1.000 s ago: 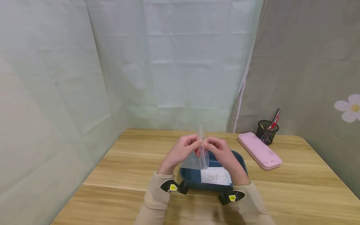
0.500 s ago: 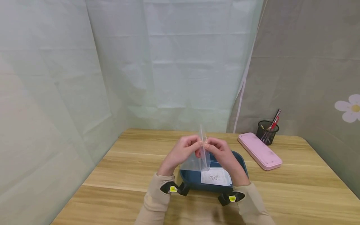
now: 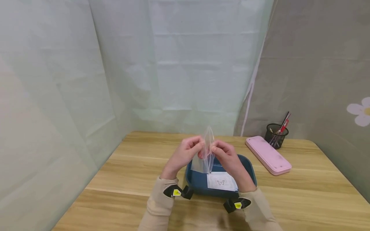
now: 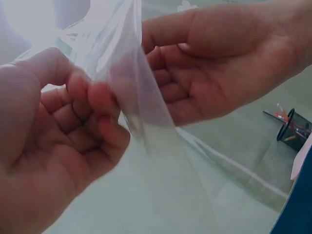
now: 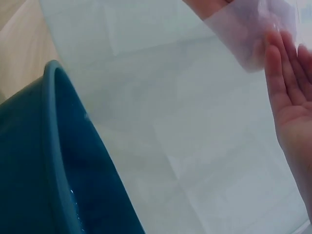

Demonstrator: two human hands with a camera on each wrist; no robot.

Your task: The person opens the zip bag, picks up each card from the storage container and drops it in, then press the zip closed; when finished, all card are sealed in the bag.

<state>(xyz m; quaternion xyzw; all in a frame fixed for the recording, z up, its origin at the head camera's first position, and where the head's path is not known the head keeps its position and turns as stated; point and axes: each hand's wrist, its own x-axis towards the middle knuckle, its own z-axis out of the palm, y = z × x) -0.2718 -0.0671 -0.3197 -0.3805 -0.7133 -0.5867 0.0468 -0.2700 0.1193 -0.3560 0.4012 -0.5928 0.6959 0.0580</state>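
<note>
A clear plastic bag (image 3: 204, 162) is held up over the blue tray (image 3: 252, 166) in the head view, its two sides parted at the top. My left hand (image 3: 184, 154) pinches one side between thumb and fingers. Opposite it, my right hand (image 3: 228, 156) pinches the other side. In the left wrist view the bag's film (image 4: 156, 131) hangs between both hands and partly veils the right fingertips. White cards, the top card (image 3: 220, 182) printed with a butterfly, lie in the tray below. The right wrist view shows the bag (image 5: 239, 41) at the right fingertips.
A pink case (image 3: 268, 155) lies right of the tray on the wooden table (image 3: 138, 179). Behind it stands a black mesh cup (image 3: 275, 141) with pens and pencils. Pale cloth (image 3: 185, 64) hangs around the table's back and left side.
The bag's two sides have spread further apart at the top, as my left hand has drawn slightly left. The cards and tray stay put on the table.
</note>
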